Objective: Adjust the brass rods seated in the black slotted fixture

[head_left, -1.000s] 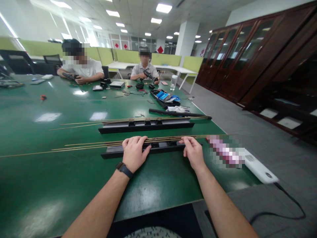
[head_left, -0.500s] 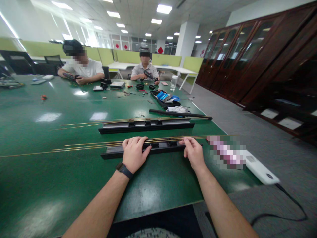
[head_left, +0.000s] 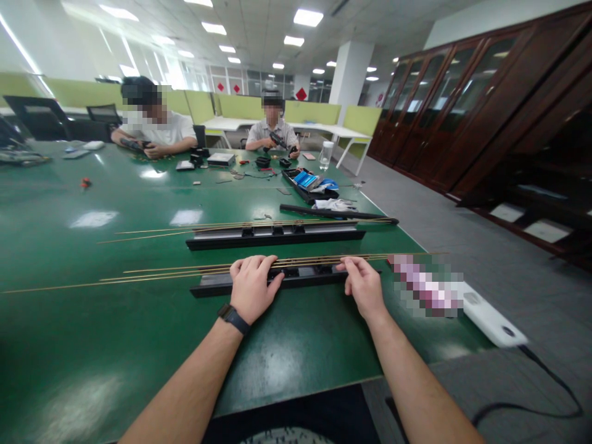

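Observation:
Across a long black rail with a grey inner channel lie several thin brass-coloured rods, reaching past both its ends. My left hand, with a dark watch on the wrist, is closed over the rail and rods left of the middle, its fingers over the far side and its thumb at the near side. Near the rail's right end, my right hand has its thumb and index finger pinched together at a rod; the exact contact is hard to see. Dark blocks sit in the channel between my hands.
Behind lies a second black rail with rods on it. Farther back are a black bar, gloves and a black tray. A white device with a cable is at right. Two people sit across the green table.
The whole view has shifted slightly to the right. Both hands keep nearly the same places on the rail and rods.

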The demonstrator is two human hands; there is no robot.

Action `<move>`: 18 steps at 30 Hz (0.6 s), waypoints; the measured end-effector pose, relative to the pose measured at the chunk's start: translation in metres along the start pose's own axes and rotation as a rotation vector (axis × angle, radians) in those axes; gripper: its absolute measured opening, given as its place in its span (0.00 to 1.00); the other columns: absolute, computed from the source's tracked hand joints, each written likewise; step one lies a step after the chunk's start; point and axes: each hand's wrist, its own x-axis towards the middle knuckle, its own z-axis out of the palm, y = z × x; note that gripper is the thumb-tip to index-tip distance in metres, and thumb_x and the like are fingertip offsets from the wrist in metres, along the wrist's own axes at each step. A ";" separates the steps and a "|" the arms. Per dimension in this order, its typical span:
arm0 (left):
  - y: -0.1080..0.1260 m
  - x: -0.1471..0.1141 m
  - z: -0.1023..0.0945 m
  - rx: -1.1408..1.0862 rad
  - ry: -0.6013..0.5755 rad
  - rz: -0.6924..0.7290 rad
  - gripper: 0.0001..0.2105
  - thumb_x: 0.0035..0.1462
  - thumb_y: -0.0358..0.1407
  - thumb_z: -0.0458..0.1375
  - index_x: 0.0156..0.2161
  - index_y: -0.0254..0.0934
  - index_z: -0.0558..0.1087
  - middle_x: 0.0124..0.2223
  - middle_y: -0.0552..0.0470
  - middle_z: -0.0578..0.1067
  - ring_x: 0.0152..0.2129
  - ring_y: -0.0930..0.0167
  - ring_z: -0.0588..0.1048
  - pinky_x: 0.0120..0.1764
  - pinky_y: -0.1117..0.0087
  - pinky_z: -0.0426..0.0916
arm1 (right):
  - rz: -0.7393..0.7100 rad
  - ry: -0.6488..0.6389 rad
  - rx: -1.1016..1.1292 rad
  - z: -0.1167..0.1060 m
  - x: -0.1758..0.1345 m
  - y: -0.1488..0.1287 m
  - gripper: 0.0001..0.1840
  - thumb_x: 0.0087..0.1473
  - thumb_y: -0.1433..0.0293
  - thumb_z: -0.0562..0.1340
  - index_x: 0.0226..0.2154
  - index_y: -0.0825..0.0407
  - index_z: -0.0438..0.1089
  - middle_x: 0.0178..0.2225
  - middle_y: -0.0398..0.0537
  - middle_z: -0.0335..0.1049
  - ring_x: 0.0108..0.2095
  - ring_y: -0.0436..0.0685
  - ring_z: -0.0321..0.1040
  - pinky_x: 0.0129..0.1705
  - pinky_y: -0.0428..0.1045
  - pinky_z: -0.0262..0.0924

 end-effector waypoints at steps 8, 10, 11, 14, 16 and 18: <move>0.000 0.000 -0.001 -0.003 0.004 0.006 0.14 0.63 0.43 0.60 0.53 0.43 0.74 0.50 0.46 0.79 0.49 0.59 0.75 0.54 0.52 0.57 | -0.003 -0.005 -0.005 -0.001 0.000 0.002 0.21 0.60 0.52 0.65 0.41 0.53 0.74 0.38 0.51 0.80 0.13 0.44 0.60 0.14 0.44 0.53; 0.000 0.000 0.000 -0.003 0.008 0.007 0.14 0.63 0.43 0.60 0.52 0.43 0.74 0.50 0.46 0.79 0.49 0.59 0.75 0.54 0.52 0.57 | 0.000 -0.007 -0.002 -0.001 0.000 0.003 0.21 0.60 0.52 0.65 0.41 0.53 0.74 0.38 0.52 0.80 0.13 0.44 0.60 0.14 0.44 0.53; 0.000 0.000 0.000 -0.003 0.009 0.007 0.14 0.64 0.43 0.60 0.53 0.43 0.74 0.50 0.46 0.79 0.49 0.59 0.75 0.54 0.52 0.57 | 0.000 -0.009 -0.001 -0.001 0.000 0.003 0.20 0.60 0.52 0.65 0.41 0.53 0.74 0.38 0.52 0.80 0.13 0.44 0.60 0.15 0.44 0.53; -0.001 0.000 0.000 -0.001 0.008 0.010 0.14 0.64 0.43 0.60 0.53 0.44 0.74 0.50 0.47 0.79 0.49 0.60 0.75 0.54 0.52 0.56 | 0.000 -0.004 0.002 -0.001 0.001 0.003 0.21 0.60 0.52 0.65 0.41 0.53 0.75 0.39 0.53 0.80 0.13 0.44 0.60 0.14 0.44 0.53; -0.001 0.000 0.000 0.001 0.007 0.011 0.14 0.64 0.43 0.60 0.53 0.44 0.74 0.50 0.47 0.79 0.49 0.60 0.75 0.54 0.52 0.56 | 0.004 0.002 0.010 -0.001 0.001 0.002 0.21 0.60 0.51 0.65 0.41 0.53 0.75 0.39 0.53 0.80 0.13 0.44 0.60 0.14 0.44 0.52; -0.001 0.000 0.000 0.002 0.006 0.011 0.14 0.64 0.43 0.60 0.53 0.44 0.74 0.50 0.46 0.79 0.49 0.60 0.75 0.54 0.52 0.56 | 0.013 0.004 0.016 -0.001 0.001 0.002 0.22 0.59 0.51 0.65 0.40 0.53 0.75 0.39 0.53 0.80 0.13 0.44 0.59 0.13 0.44 0.51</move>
